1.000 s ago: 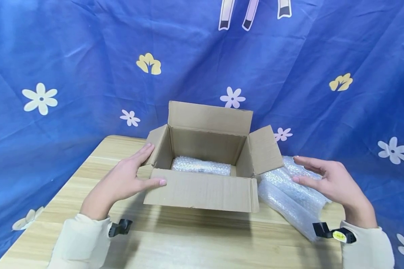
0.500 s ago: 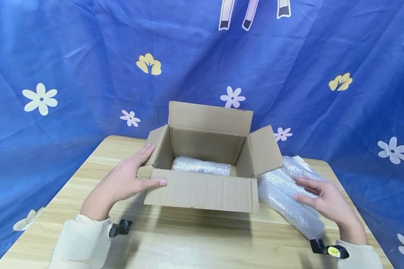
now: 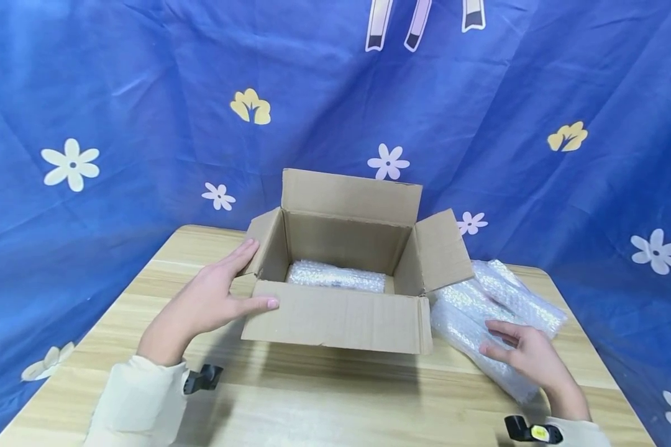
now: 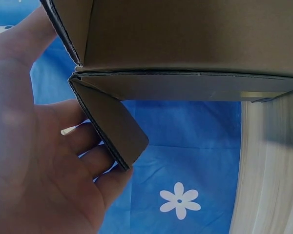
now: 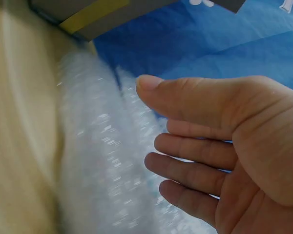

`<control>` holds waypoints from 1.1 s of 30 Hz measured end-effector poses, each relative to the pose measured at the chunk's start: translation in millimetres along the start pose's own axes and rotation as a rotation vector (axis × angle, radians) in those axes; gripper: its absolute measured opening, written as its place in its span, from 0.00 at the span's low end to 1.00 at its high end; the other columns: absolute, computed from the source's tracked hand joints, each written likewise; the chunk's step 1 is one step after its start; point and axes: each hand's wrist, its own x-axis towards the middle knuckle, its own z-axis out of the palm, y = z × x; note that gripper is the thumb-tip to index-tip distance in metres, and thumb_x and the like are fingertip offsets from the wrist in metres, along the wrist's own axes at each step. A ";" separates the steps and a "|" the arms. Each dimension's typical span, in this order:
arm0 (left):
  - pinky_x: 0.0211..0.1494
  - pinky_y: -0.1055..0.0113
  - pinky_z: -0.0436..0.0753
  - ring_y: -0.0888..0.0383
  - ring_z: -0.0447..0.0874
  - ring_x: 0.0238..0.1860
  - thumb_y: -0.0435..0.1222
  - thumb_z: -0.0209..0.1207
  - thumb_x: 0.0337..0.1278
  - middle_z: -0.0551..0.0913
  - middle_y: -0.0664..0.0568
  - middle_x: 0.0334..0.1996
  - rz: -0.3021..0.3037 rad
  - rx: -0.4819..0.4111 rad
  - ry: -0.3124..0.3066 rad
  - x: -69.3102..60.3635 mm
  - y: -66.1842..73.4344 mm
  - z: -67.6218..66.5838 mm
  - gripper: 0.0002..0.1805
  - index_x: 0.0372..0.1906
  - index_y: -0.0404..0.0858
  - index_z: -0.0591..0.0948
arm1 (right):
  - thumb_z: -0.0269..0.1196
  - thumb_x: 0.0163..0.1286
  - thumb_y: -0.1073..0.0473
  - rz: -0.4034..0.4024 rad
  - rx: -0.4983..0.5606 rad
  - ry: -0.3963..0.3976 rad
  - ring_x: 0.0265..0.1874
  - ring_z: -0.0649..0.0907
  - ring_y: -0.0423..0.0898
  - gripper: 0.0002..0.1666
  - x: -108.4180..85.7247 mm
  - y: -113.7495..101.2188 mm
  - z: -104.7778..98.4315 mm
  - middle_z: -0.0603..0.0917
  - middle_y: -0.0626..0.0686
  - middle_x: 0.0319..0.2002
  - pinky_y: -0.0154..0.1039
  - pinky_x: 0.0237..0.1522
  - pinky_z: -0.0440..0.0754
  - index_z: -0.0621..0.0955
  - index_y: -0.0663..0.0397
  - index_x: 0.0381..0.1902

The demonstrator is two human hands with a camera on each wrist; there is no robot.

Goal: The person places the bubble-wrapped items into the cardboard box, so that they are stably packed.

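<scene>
A cardboard box [image 3: 335, 316] stands with its flaps spread outward. A bubble-wrapped bundle [image 3: 335, 277] lies inside it. My left hand [image 3: 201, 304] spans the near left corner, its thumb on the front flap and its fingers against the left flap [image 4: 110, 122]. To the right of the box, my right hand [image 3: 528, 357] is over a long roll of bubble wrap [image 3: 481, 347], fingers loosely bent. In the right wrist view, the thumb and fingers [image 5: 190, 168] stand apart beside the blurred wrap; whether they touch it, I cannot tell.
Another bubble-wrapped piece [image 3: 525, 298] lies behind the right hand, near the right edge of the wooden table [image 3: 324, 403]. A blue cloth with flower prints [image 3: 335, 81] hangs behind the table.
My right hand has come down and toward me, from above the back of the bubble wrap to the nearer roll, uncovering the piece behind. The left hand and the box have stayed put.
</scene>
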 end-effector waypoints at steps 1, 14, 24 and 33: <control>0.73 0.39 0.57 0.41 0.51 0.76 0.70 0.64 0.47 0.51 0.45 0.78 -0.002 -0.002 -0.001 -0.5 -0.1 0.1 0.63 0.80 0.40 0.51 | 0.75 0.60 0.52 0.003 -0.008 0.001 0.49 0.84 0.64 0.32 -1.0 1.4 2.0 0.83 0.66 0.53 0.51 0.47 0.85 0.82 0.69 0.56; 0.73 0.41 0.57 0.42 0.49 0.76 0.69 0.64 0.48 0.49 0.46 0.79 -0.008 -0.012 -0.004 -1.5 0.0 -0.5 0.63 0.81 0.40 0.50 | 0.80 0.49 0.47 0.093 -0.091 -0.020 0.56 0.77 0.71 0.45 -8.7 9.0 12.7 0.79 0.73 0.55 0.64 0.56 0.75 0.79 0.71 0.58; 0.73 0.41 0.57 0.43 0.49 0.76 0.70 0.64 0.47 0.49 0.46 0.79 -0.011 -0.009 -0.011 -0.8 -1.3 0.1 0.64 0.81 0.41 0.50 | 0.82 0.42 0.41 0.124 -0.140 -0.071 0.55 0.76 0.73 0.57 -10.6 11.7 18.0 0.77 0.76 0.55 0.66 0.53 0.75 0.76 0.75 0.60; 0.73 0.40 0.58 0.42 0.50 0.76 0.71 0.63 0.47 0.49 0.47 0.79 -0.011 -0.009 -0.009 -0.8 -2.1 -0.3 0.64 0.81 0.42 0.50 | 0.82 0.42 0.44 0.066 -0.141 0.000 0.53 0.78 0.72 0.52 -14.2 10.6 14.2 0.79 0.74 0.53 0.67 0.53 0.75 0.79 0.72 0.59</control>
